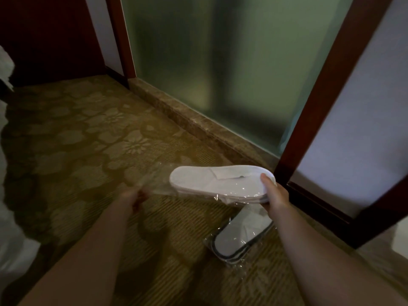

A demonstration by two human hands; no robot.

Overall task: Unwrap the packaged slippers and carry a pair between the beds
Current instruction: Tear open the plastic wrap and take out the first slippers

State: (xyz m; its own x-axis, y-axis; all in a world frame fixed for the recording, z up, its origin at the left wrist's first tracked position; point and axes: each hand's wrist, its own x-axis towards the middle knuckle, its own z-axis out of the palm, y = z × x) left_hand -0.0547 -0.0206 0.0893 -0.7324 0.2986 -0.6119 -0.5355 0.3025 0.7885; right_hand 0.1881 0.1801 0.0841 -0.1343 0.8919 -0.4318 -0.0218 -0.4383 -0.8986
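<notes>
Over patterned carpet (92, 138) at lower centre, the right hand (276, 198) gripped the white slippers (218, 182) by one end while the left hand (132, 198) pinched their clear wrapper (154, 184), another wrapped pair (240, 237) lying below.

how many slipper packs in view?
2: one pack held in both hands, clear wrap half pulled off; a second wrapped pack on the carpet below the right hand. None seen elsewhere.

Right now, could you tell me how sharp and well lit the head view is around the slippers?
Head view: dim overall; the left hand is motion-blurred, the right hand and white slippers fairly sharp; glare glints on the clear wrapper; wide-angle bending tilts the door frame.
</notes>
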